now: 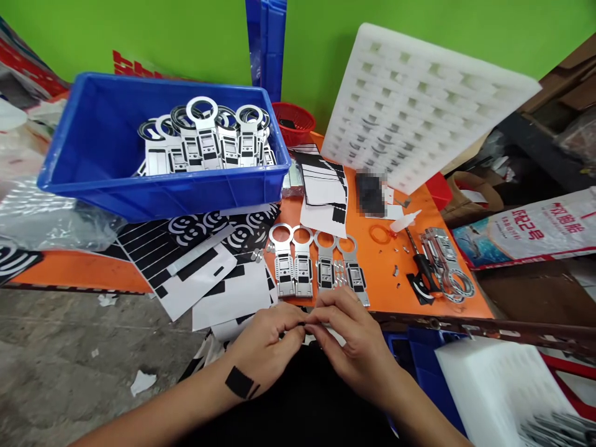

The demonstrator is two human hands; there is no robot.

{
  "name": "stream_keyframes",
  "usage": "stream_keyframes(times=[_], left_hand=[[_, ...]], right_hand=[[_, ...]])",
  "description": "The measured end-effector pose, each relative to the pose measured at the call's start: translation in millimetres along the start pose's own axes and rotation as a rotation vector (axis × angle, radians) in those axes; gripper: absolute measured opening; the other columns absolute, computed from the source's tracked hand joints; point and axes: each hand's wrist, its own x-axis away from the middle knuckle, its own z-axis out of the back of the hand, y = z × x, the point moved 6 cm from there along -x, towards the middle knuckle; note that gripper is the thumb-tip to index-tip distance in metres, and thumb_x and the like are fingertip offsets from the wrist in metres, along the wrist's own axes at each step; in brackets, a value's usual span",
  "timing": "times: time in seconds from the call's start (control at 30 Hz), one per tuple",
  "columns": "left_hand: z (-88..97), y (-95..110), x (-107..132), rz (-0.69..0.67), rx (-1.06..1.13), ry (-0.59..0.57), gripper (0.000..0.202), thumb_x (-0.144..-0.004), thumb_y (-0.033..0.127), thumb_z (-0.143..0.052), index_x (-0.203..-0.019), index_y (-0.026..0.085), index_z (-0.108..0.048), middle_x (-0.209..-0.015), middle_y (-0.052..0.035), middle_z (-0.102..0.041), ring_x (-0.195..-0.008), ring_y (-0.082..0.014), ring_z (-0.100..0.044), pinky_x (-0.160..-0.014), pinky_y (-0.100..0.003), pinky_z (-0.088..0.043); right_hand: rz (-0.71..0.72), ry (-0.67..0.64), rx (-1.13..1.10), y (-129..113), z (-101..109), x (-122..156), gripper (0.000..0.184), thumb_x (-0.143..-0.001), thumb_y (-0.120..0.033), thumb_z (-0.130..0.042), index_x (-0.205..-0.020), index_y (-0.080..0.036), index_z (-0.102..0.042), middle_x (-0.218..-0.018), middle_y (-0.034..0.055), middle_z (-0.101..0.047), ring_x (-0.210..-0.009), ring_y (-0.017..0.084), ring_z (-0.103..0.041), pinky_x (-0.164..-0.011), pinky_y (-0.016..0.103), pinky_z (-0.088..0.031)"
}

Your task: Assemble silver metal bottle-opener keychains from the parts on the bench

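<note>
My left hand [270,341] and my right hand [349,338] meet at the table's front edge, thumbs and fingertips pinched together. Whatever they hold is mostly covered by the fingers; only a small dark bit shows. Black strips [239,382] stick to my left wrist. Just beyond my fingers, several metal brackets with ring ends [303,267] lie in a row. Left of these are white and black sheets of cut stickers [233,295], with a metal ruler-like strip [200,249] across them.
A blue bin [172,192] of similar ringed brackets stands at the back left. A white foam board with slots [419,99] leans at the back right. On the orange table [386,292] lie a screwdriver [423,267], a small glue bottle [404,221] and more metal parts [442,254].
</note>
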Motion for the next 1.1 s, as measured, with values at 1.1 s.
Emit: stream_keyframes(times=[1.1], left_hand=[[14.0,-4,0,-0.408,-0.849,0.224,0.015,-0.086,0.011,-0.052,-0.081,0.013,-0.066,-0.116,-0.0109,-0.07,-0.102,-0.0294,-0.054,-0.084,-0.048,-0.049]], right_hand=[[-0.289,-0.281,-0.05,73,-27,-93,0.019,-0.091,-0.019,-0.05,-0.073,-0.02,-0.053,-0.087,0.0031,-0.053,-0.084,0.017,-0.053,-0.079,0.033,-0.043]])
